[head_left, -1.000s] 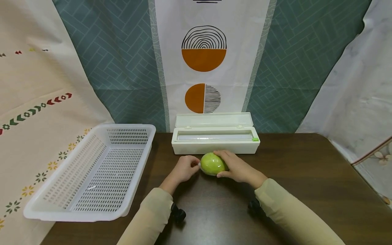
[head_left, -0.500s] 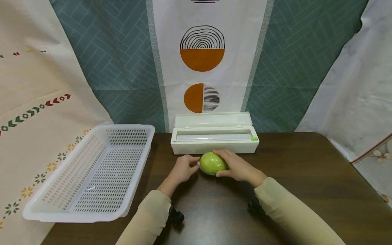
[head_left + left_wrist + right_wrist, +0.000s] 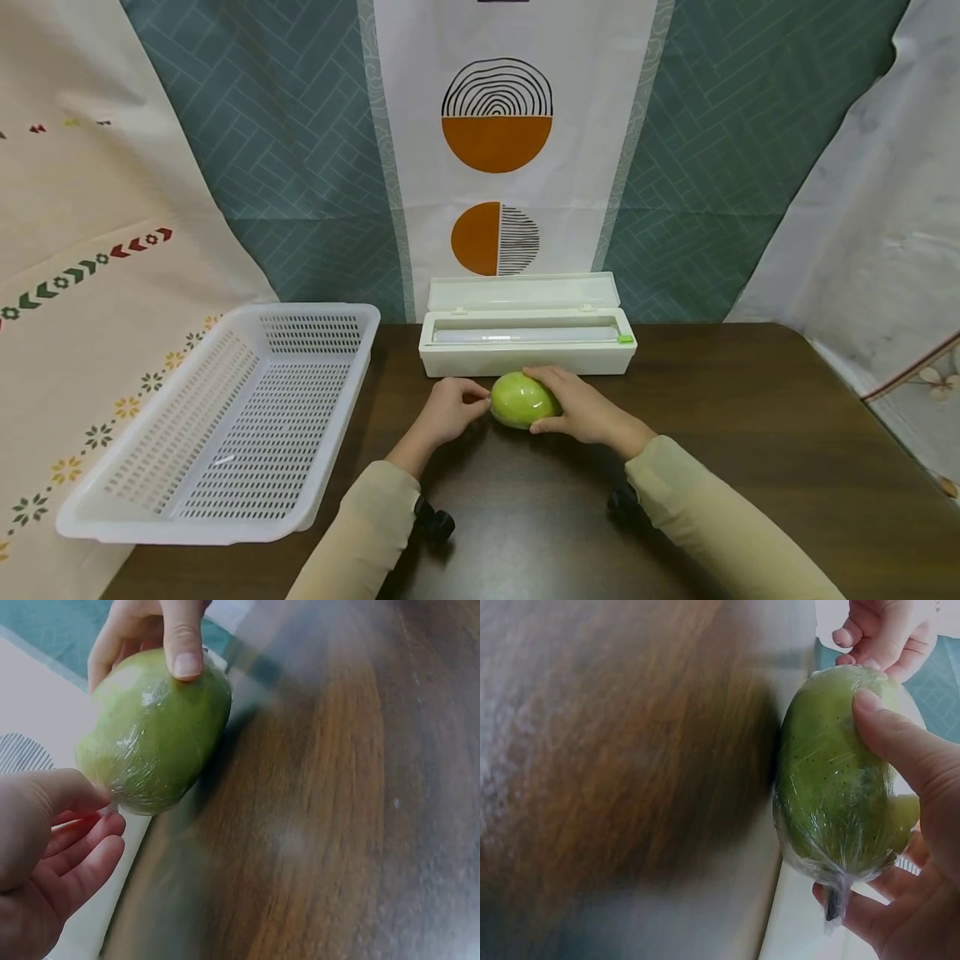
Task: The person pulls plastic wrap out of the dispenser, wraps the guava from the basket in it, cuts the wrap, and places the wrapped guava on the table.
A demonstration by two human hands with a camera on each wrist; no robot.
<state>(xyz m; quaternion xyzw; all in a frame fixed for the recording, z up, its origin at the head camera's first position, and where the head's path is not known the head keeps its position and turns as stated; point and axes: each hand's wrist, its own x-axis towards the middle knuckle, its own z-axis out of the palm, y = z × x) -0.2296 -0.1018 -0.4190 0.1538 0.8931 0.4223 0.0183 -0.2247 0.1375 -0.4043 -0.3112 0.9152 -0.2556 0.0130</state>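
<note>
A green mango [image 3: 523, 401], wrapped tightly in clear cling film, lies in front of the film dispenser. My right hand [image 3: 587, 411] grips its right end, thumb on the near side and fingers over the far side. At the mango's left end, my left hand [image 3: 447, 412] pinches the gathered cling film [image 3: 114, 801] between thumb and fingertips. The right wrist view shows another twisted film tail [image 3: 834, 901] sticking out at the opposite end, beside the right hand's fingers. The mango's underside is hidden.
Behind the mango stands a white cling film dispenser [image 3: 528, 362] with its lid raised, a film roll inside and a green slider at the right. A white perforated basket [image 3: 341, 433] sits on the left of the dark wooden table [image 3: 750, 433]. Patterned cloths hang behind.
Both hands stay at the mango. The left fingertips shift very slightly at the gathered film; the mango keeps its place while the head view moves a little.
</note>
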